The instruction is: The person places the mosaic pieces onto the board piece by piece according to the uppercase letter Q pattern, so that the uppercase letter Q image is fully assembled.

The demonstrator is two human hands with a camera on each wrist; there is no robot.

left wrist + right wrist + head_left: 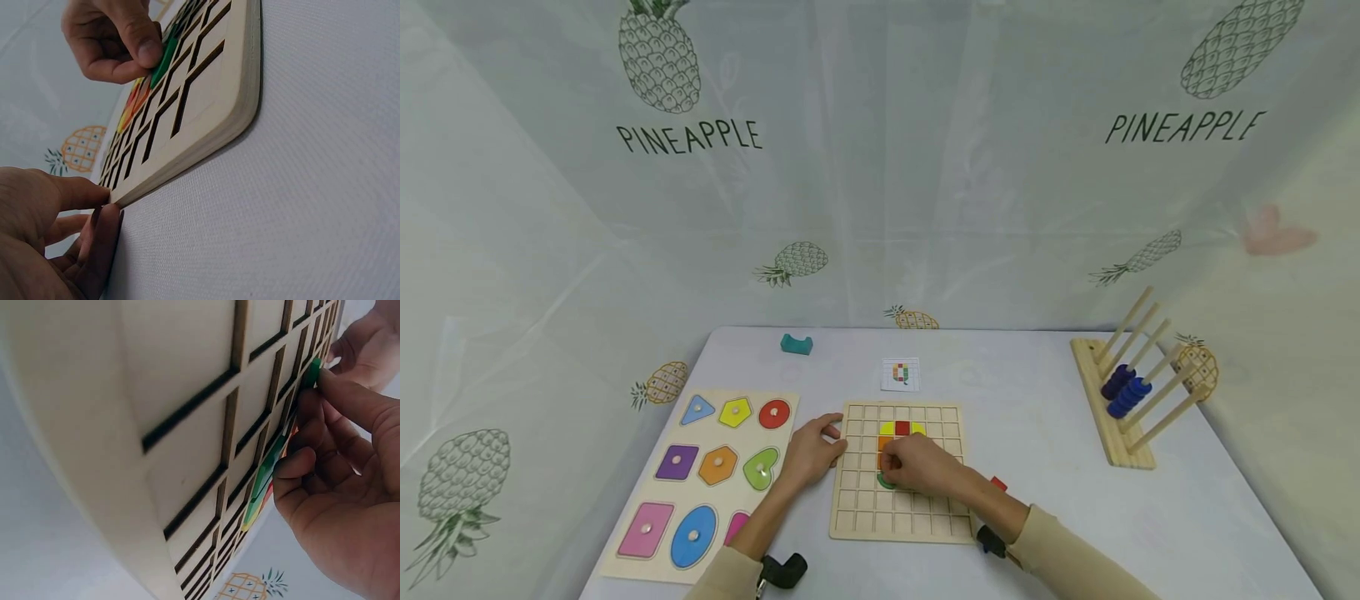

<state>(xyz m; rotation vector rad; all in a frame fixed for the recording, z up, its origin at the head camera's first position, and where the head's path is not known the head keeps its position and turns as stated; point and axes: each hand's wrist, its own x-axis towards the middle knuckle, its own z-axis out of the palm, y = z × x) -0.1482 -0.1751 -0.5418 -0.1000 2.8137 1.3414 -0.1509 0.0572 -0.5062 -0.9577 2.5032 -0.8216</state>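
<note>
A wooden grid board [955,525] lies on the white table in front of me. At its left edge my left hand [811,450] grips the rim with the fingertips, as the left wrist view also shows. Above the middle of the grid is my right hand [925,467], pinching a green piece [164,64] with thumb and finger close over the cells. Yellow, red and orange tiles sit in the grid beyond it, among them a red square [902,427]. More green tiles [265,472] show beside the curled fingers in the right wrist view; the hand hides part of the pattern.
Left of the board lies a knobbed shape puzzle [700,508]. A small pattern card [900,375] is behind the board, a teal block [796,344] further left. A wooden peg stand [1112,408] with blue beads stands right. A red piece [998,483] shows beside my right forearm.
</note>
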